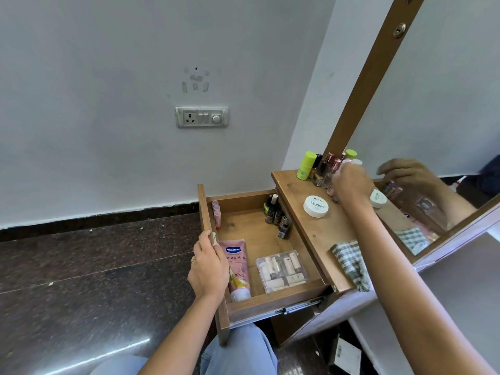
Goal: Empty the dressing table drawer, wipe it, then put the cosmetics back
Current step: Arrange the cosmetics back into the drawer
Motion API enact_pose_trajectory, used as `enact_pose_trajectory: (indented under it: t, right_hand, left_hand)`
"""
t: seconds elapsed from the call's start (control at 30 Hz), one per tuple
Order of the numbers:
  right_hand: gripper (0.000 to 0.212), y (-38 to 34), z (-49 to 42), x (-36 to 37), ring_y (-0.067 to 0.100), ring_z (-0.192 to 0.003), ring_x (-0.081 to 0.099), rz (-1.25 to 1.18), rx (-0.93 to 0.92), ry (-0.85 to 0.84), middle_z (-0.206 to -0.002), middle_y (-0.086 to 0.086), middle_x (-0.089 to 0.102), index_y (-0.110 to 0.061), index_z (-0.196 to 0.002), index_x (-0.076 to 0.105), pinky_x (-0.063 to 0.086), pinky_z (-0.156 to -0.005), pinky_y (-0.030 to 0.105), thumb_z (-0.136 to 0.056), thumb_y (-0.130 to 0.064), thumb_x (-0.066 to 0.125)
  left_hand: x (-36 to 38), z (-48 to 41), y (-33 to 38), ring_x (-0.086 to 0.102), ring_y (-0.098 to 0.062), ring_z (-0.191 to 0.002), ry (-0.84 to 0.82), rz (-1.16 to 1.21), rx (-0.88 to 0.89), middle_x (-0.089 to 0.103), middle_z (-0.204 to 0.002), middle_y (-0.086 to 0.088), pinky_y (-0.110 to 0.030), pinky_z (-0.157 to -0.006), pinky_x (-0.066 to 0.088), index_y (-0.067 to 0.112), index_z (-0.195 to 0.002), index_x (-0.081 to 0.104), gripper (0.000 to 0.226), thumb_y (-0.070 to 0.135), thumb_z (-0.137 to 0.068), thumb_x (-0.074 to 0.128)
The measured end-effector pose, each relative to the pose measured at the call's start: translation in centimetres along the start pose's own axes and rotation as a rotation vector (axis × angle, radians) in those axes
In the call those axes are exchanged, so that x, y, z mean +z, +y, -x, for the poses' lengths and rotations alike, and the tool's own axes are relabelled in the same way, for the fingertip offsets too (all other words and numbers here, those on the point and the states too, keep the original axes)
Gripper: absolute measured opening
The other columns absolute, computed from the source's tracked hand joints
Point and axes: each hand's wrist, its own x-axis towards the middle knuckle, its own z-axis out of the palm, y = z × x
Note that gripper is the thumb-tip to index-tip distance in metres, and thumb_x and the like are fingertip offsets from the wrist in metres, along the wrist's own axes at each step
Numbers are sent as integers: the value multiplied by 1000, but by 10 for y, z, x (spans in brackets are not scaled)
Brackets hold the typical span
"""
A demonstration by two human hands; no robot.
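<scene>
Emptying stage, by the look of it, with plenty left inside the open brown wooden drawer: a pink Vaseline squeeze tube along its front panel, a clear plastic case of pale little tubes beside that, a row of small pink sticks further along the front panel, and dark nail-polish bottles standing in its far corner.

Gripping the drawer's front panel with the left hand, fingers curled over the top edge. Reaching with the right hand into the packed cluster of upright glass polish bottles on the wooden tabletop above the drawer; too blurred to tell whether closed round a bottle or loose.

Main risk: knocking one narrow bottle and toppling its neighbours, possibly over the tabletop edge into the drawer or against the mirror. Also a chance of nudging the white round jar, or dragging the green-and-white checked cloth overhanging the tabletop's edge beside the drawer. Leaning weight on the extended drawer likely to strain its metal runner.
</scene>
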Motion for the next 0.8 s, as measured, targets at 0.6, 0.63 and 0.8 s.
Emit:
enact_pose_trajectory:
  t: [0.6, 0.63, 0.8]
  right_hand:
    - [19, 28, 6, 35, 46, -97, 60, -176, 110, -30, -105, 28, 61, 2, -101, 52, 47, -73, 44, -89, -12, 56]
    - [17, 28, 6, 36, 46, -96, 60, -183, 111, -18, -105, 28, 61, 2, -100, 53, 47, -73, 44, -90, -12, 54]
    - [22, 18, 11, 28, 44, -93, 60, -212, 96, 86, -101, 27, 61, -1, -101, 51, 47, -73, 44, -87, -16, 59]
  left_hand:
    - [-1, -1, 1, 66, -22, -84, -5, -8, 0, 62, -118, -6, -31, -55, 50, 21, -134, 42, 36, 28, -99, 44]
    - [-1, -1, 2, 65, -22, -85, -6, -6, -2, 61, -118, -6, -32, -55, 50, 21, -134, 42, 36, 28, -99, 44]
    - [-3, 0, 3, 65, -24, -90, -13, 0, -1, 60, -124, -6, -31, -56, 47, 21, -135, 42, 37, 28, -99, 42]
